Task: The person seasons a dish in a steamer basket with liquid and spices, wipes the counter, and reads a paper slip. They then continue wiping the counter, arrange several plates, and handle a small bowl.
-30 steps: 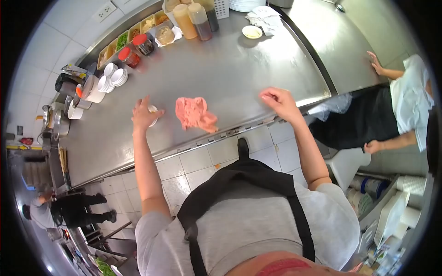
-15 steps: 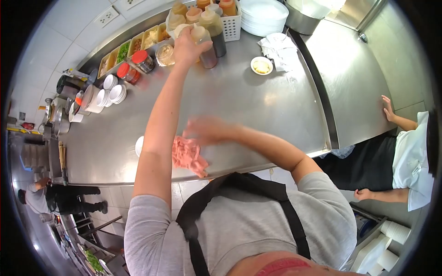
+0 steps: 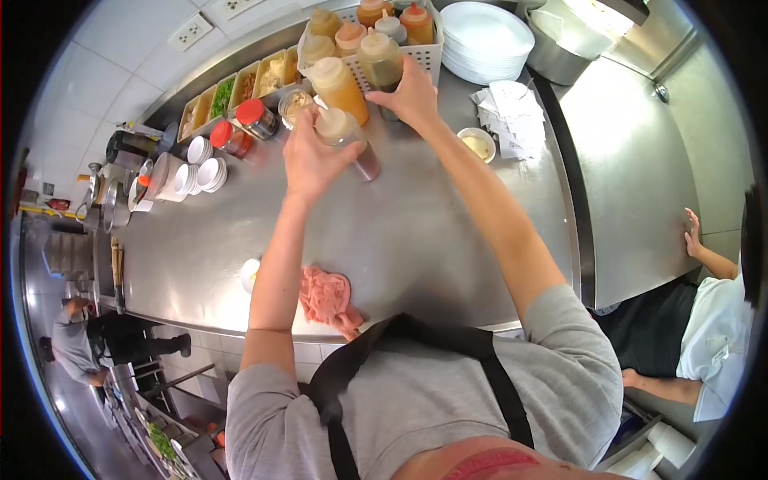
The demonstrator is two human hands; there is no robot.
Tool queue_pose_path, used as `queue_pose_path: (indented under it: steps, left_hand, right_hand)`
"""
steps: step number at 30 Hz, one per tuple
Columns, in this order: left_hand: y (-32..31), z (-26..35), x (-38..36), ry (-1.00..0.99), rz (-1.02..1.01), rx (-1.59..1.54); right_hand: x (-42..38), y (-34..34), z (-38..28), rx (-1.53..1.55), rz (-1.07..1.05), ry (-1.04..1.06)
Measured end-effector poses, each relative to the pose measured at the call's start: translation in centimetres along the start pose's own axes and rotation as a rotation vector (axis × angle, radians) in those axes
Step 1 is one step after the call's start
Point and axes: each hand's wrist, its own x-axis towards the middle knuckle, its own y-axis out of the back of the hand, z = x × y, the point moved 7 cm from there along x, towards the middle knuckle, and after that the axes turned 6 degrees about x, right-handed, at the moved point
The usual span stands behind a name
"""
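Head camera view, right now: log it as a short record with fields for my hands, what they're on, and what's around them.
left hand: fingers around the brown bottle
right hand: around the dark bottle; whether lifted, cannot tell
between hands: yellow-orange bottle
counter's near edge: crumpled pink cloth
left of cloth: small white dish, beyond the left forearm
right of right hand: small bowl, white papers
back of counter: perforated white basket of bottles, stacked white plates

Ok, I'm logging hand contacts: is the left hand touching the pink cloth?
No, the left hand grasps a squeeze bottle, while the pink cloth lies apart near the front edge of the counter.
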Motion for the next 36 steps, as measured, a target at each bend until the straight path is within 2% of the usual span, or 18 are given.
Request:
queue_pose_path:
  steps: [2,4,7,8,10,13,15,18,20,24,26,27,28,29,31,32,34,36]
  left_hand:
    - [0.3,0.1,0.1,0.000,-0.034,0.014]
    - [0.6,0.8,0.7,-0.098,-0.013,-0.007]
    - [-0.4,1.7,2.5,-0.174,0.010,0.069]
    - [-1.0,2.1,3.0,-0.224,0.052,0.110]
    - [-2.7,2.9,4.3,-0.206,0.028,0.153]
    - [-5.0,4.2,6.4,-0.226,0.000,0.212]
    - [-6.2,4.7,7.6,-0.140,-0.060,0.312]
    - [-7.2,5.0,9.2,-0.147,-0.038,0.343]
    - [-7.9,4.3,10.2,-0.185,0.014,0.326]
    - [-6.1,4.0,9.6,-0.268,0.044,0.221]
    - [-3.5,3.6,8.0,-0.316,0.070,0.199]
    - [-1.7,3.3,7.1,-0.368,0.099,0.178]
    - [-0.8,1.5,6.2,-0.322,-0.018,0.132]
    - [0.9,-0.4,5.3,-0.277,-0.037,0.143]
    - [2.4,-4.0,2.1,-0.331,-0.358,0.108]
    - [4.0,-6.3,0.0,-0.269,-0.377,0.104]
    - [6.0,-10.2,-4.4,-0.251,-0.593,0.203]
    - [8.3,-13.2,-9.0,-0.162,-0.634,0.295]
  right_hand:
    - [0.2,-0.7,0.4,0.032,0.010,0.001]
    - [0.1,-0.6,0.1,0.061,0.024,0.010]
    - [-0.3,0.3,0.9,-0.046,0.003,-0.054]
    - [-0.5,1.1,1.3,-0.080,0.062,-0.036]
    - [-0.8,2.9,1.6,-0.109,0.150,-0.015]
    - [-0.9,5.0,2.1,-0.076,0.124,-0.038]
    - [-0.7,5.9,2.4,-0.098,0.116,-0.004]
    - [-0.6,6.3,2.0,-0.018,0.026,0.089]
    - [-1.9,8.2,0.7,-0.049,0.213,0.161]
    - [-5.4,10.6,-4.3,-0.001,0.306,0.320]
    - [-7.3,8.7,-5.9,0.021,-0.012,0.373]
    - [-8.2,8.7,-6.5,0.029,-0.031,0.370]
    - [-9.6,7.0,-7.3,0.052,-0.256,0.379]
    - [-11.6,5.1,-8.1,0.082,-0.494,0.382]
    - [-14.5,3.6,-9.6,0.089,-0.607,0.377]
    - [-15.8,3.0,-10.2,0.057,-0.652,0.429]
    - [-18.1,1.5,-11.3,0.059,-0.723,0.489]
    - [-21.4,-0.3,-12.8,0.084,-0.765,0.561]
